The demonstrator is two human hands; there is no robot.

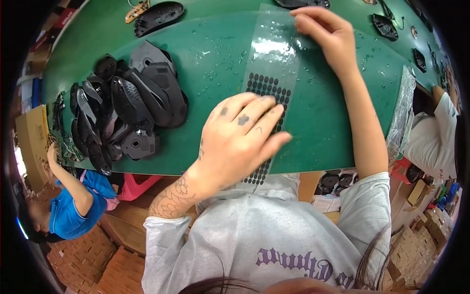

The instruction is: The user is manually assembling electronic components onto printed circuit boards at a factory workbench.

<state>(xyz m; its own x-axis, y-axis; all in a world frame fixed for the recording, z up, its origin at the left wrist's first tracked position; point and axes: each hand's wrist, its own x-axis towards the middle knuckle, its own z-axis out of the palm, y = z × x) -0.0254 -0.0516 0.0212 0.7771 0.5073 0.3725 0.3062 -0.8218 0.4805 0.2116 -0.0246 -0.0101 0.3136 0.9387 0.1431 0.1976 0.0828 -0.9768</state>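
Observation:
A long clear sheet (pixel 262 59) with rows of small black oval pads (pixel 267 83) lies on the green table, its near end hanging past the edge toward my lap. My left hand (pixel 242 127) rests across the sheet's middle, fingers stretched out and thumb apart, hiding many of the pads. At the sheet's far right edge, my right hand (pixel 333 39) has thumb and forefinger brought together. Whatever is between those fingertips is too small or hidden to make out. To the left of my left hand sits a pile of black mouse shells (pixel 142 93).
More black shells (pixel 159 18) and an orange circuit board (pixel 137 11) lie at the far side. Water drops dot the green table (pixel 215 49). A clear plastic bag (pixel 401 108) lies at the right edge. People work at left, in a blue shirt (pixel 73 210), and right.

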